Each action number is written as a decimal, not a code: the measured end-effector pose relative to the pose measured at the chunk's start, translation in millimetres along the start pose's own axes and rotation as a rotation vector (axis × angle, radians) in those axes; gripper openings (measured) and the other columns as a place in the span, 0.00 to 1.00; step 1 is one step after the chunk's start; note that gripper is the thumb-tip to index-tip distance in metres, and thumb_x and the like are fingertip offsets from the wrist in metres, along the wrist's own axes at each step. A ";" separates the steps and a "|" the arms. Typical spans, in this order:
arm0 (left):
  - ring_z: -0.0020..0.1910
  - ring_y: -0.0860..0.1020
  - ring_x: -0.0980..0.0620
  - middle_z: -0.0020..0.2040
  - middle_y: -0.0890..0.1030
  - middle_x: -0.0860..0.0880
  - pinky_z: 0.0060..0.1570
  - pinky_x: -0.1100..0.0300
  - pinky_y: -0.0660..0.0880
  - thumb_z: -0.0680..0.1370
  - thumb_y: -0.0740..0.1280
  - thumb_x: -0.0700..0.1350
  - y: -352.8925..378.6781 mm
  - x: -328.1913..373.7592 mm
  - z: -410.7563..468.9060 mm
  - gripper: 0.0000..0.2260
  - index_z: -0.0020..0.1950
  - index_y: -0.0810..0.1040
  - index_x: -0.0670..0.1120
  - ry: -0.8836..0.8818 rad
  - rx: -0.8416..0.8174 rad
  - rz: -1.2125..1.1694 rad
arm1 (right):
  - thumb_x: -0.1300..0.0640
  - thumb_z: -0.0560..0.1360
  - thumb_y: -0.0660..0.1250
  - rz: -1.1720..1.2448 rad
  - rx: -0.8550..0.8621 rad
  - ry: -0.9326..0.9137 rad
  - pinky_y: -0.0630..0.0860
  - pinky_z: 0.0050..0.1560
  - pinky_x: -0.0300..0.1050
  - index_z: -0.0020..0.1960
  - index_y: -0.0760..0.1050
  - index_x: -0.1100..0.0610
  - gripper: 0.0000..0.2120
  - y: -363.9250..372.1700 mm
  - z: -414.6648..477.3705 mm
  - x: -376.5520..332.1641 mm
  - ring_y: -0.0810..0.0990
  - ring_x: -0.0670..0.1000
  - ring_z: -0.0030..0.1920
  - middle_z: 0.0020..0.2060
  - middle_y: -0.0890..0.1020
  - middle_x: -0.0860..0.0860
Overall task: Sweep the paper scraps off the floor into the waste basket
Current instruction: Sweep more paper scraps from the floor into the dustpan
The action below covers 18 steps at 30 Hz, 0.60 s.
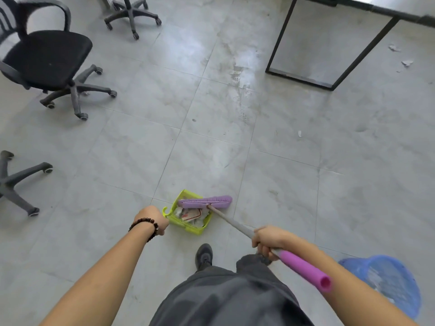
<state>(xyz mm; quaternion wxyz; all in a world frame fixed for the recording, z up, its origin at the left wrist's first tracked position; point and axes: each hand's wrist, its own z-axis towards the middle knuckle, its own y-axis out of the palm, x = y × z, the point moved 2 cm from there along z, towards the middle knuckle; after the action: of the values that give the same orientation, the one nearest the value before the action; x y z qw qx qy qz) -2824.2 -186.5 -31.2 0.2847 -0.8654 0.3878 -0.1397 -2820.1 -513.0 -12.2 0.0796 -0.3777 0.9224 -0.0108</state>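
A lime-green dustpan [182, 223] sits on the floor just ahead of my feet with white and red paper scraps [191, 214] inside it. My left hand [153, 218] grips the dustpan's handle, which the fist hides. My right hand [268, 238] grips the grey shaft of a broom [233, 222] whose purple head [204, 202] lies across the dustpan's mouth. The broom's pink grip sticks out behind my right hand. A blue waste basket [388, 281] stands at lower right, partly behind my right forearm. More scraps lie at the far right [407, 63] and mid floor [299, 133].
A black office chair [47, 60] stands at upper left, another chair base [131, 14] at the top and a third base [16, 180] at the left edge. A black table frame [329, 43] occupies the upper right. My dark shoe [204, 255] is behind the dustpan.
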 end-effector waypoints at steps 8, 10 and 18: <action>0.27 0.71 0.48 0.30 0.73 0.46 0.26 0.65 0.66 0.74 0.62 0.42 -1.7 -1.0 -6.3 0.10 0.33 0.69 0.43 0.024 0.041 -0.068 | 0.64 0.76 0.61 0.623 -0.006 0.041 0.60 0.14 0.32 0.35 0.66 0.56 0.12 -30.3 -34.4 7.6 0.64 0.42 0.16 0.22 0.67 0.47; 0.27 0.71 0.49 0.31 0.73 0.47 0.26 0.64 0.66 0.75 0.63 0.42 -4.5 5.2 -5.6 0.11 0.33 0.69 0.43 0.054 0.063 -0.058 | 0.64 0.77 0.61 0.714 -0.002 0.019 0.60 0.13 0.32 0.37 0.67 0.56 0.11 -29.5 -33.0 3.5 0.64 0.42 0.16 0.22 0.67 0.47; 0.33 0.73 0.47 0.33 0.73 0.48 0.27 0.63 0.65 0.74 0.63 0.41 -11.9 55.1 -0.3 0.09 0.34 0.69 0.44 0.172 0.113 0.019 | 0.67 0.77 0.59 0.770 0.130 -0.137 0.59 0.15 0.31 0.50 0.69 0.53 0.09 -49.6 -38.1 -12.5 0.63 0.42 0.16 0.20 0.66 0.47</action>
<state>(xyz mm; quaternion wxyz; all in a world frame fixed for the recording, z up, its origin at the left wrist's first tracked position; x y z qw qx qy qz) -2780.9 -221.6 -22.6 0.3000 -0.8292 0.4104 -0.2324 -2782.7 -541.2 31.1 0.1630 0.0019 0.9865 -0.0134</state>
